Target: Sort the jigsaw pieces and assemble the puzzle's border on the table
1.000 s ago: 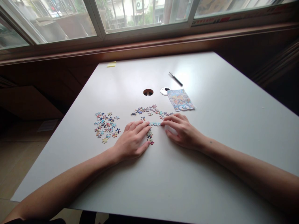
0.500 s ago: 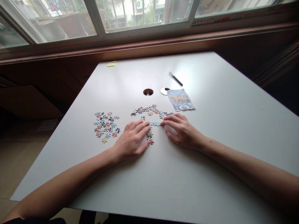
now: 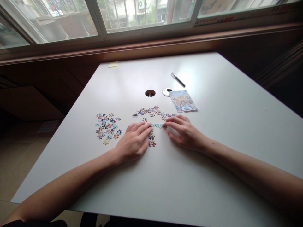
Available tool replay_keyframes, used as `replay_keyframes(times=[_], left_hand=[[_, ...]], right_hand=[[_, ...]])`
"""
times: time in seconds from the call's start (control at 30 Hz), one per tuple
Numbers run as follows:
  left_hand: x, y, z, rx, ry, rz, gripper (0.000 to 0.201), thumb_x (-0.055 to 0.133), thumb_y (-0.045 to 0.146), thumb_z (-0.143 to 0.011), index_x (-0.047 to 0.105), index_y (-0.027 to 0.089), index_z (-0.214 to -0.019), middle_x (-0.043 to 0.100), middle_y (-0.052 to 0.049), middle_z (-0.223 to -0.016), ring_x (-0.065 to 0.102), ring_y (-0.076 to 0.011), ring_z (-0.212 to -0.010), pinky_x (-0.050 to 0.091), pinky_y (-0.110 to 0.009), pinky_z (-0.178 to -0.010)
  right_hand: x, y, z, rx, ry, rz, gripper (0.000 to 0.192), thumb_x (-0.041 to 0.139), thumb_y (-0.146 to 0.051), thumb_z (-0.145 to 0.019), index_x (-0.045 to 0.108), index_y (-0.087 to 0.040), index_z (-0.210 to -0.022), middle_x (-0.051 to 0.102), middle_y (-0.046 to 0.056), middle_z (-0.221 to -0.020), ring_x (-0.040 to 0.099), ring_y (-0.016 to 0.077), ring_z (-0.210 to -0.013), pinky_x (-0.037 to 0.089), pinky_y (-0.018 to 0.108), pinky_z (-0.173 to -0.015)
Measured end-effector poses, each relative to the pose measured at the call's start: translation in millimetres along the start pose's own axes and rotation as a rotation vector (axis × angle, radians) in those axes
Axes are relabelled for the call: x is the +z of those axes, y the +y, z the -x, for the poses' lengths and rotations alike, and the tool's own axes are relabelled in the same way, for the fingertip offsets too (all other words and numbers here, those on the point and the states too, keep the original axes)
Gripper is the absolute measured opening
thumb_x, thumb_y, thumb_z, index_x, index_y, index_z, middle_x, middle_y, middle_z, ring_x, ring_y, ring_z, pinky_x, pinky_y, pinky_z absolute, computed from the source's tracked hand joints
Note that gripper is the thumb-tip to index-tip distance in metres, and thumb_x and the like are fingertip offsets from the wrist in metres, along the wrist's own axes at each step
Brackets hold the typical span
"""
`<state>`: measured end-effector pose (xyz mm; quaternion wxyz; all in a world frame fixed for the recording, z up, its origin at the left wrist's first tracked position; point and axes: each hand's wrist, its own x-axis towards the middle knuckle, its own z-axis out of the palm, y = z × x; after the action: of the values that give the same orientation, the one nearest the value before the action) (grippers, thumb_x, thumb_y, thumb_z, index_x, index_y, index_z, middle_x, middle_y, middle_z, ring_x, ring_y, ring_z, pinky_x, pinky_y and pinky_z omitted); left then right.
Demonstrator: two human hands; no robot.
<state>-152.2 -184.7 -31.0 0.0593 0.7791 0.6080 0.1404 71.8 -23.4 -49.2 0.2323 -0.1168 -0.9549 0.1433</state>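
At mid-frame on the white desk (image 3: pixel 213 132), the left hand (image 3: pixel 133 142) and right hand (image 3: pixel 186 132), fingers flat and loosely spread, press a joined pale-blue strip of small cardboard jigsaw pieces (image 3: pixel 156 125) between their fingertips, seemingly seating a joint; the next move likely calls for a matching piece.

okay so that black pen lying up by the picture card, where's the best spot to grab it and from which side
Grip the pen around the middle of its barrel, coming straight down from above. It lies flat on the white table, slanted, with bare surface on both long sides, so a pinch across the barrel looks easiest. The right hand is nearer to it; the picture card lies between them.
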Motion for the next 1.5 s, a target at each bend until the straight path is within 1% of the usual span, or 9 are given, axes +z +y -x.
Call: replay_keyframes(times=[0.37,0.5,0.57,0.67,0.77,0.9,1.0,1.2,1.5], left_hand=[[0.6,0.2,-0.3,0.004,0.01,-0.005,0.048,0.044,0.032,-0.1,0.05,0.017,-0.145,0.045,-0.01,-0.155,0.035,-0.0305,-0.144,0.028,-0.05,-0.118],[0.4,0.2,-0.2,0.002,0.01,-0.012,0.047,0.044,0.032,-0.1,0.051,0.015,-0.143,0.045,-0.01,-0.155,0.035,-0.0306,-0.144,0.029,-0.049,-0.118],[0.4,0.3,-0.1,0.005,0.012,-0.011,0.047,0.044,0.032,-0.1,0.051,0.015,-0.143,0.045,-0.01,-0.155,0.035,-0.0305,-0.144,0.029,-0.049,-0.118],[0.8,0.1,0.0,0.006,0.019,-0.005,0.047,0.045,0.032,-0.099,0.051,0.016,-0.143,0.045,-0.01,-0.155,0.035,-0.0303,-0.144,0.029,-0.049,-0.118],[1.3,-0.3,-0.2,0.005,0.02,-0.006,0.047,0.046,0.032,-0.099,0.051,0.016,-0.143,0.045,-0.01,-0.155,0.035,-0.0304,-0.144,0.028,-0.049,-0.118],[1.3,-0.4,-0.4,0.007,0.01,-0.024,0.048,0.045,0.031,-0.099,0.051,0.015,-0.143,0.043,-0.01,-0.156,0.035,-0.0304,-0.144,0.028,-0.049,-0.118],[1.3,-0.4,-0.1,0.009,0.011,-0.026,0.047,0.045,0.031,-0.099,0.051,0.014,-0.143,0.043,-0.01,-0.156,0.035,-0.0302,-0.144,0.029,-0.049,-0.118],[1.3,-0.8,-0.3,0.008,0.011,-0.026,0.048,0.044,0.032,-0.099,0.051,0.015,-0.143,0.044,-0.01,-0.155,0.035,-0.0301,-0.144,0.029,-0.05,-0.118],[1.8,-0.3,-0.7,0.007,0.021,-0.01,0.047,0.045,0.031,-0.099,0.051,0.016,-0.144,0.045,-0.01,-0.155,0.035,-0.0301,-0.144,0.03,-0.05,-0.118]], right_hand=[[-1.5,-1.7,-0.8,-0.027,0.02,0.019,0.03,0.059,-0.015,-0.088,0.06,-0.023,-0.117,0.064,0.011,-0.117,0.055,0.0285,-0.111,0.046,0.048,-0.096],[-4.9,-5.7,-1.8,-0.085,0.044,-0.013,0.005,0.059,-0.017,-0.087,0.057,-0.02,-0.09,0.06,0.008,-0.089,0.055,0.0214,-0.083,0.048,0.035,-0.076],[-6.1,-7.6,-2.2,-0.099,-0.015,-0.013,0.011,0.057,-0.017,-0.087,0.051,-0.022,-0.079,0.055,0.002,-0.074,0.048,0.0174,-0.068,0.043,0.031,-0.066],[-6.2,-8.9,-2.4,-0.079,-0.095,-0.012,0.017,0.056,-0.017,-0.087,0.047,-0.022,-0.074,0.053,0.0,-0.068,0.044,0.0159,-0.063,0.039,0.029,-0.062],[-4.5,-8.2,-1.9,-0.062,-0.106,-0.007,0.016,0.055,-0.017,-0.087,0.047,-0.022,-0.075,0.055,0.001,-0.069,0.046,0.016,-0.065,0.038,0.028,-0.063],[-2.4,-6.0,-0.4,0.045,0.008,0.056,0.004,0.054,-0.018,-0.088,0.057,-0.02,-0.085,0.054,-0.001,-0.065,0.047,0.015,-0.06,0.038,0.028,-0.062],[-2.2,-4.7,0.1,0.128,0.026,0.08,0.015,0.055,-0.018,-0.087,0.062,-0.017,-0.102,0.056,-0.002,-0.065,0.051,0.0157,-0.061,0.039,0.028,-0.063],[-2.2,-4.1,-0.4,0.125,-0.025,0.084,0.017,0.055,-0.019,-0.088,0.065,-0.018,-0.102,0.059,0.001,-0.069,0.054,0.0174,-0.067,0.041,0.03,-0.069],[-2.6,-4.1,-0.6,0.126,-0.047,0.093,0.023,0.055,-0.018,-0.087,0.062,-0.016,-0.109,0.058,0.001,-0.069,0.053,0.0182,-0.066,0.04,0.03,-0.067]])
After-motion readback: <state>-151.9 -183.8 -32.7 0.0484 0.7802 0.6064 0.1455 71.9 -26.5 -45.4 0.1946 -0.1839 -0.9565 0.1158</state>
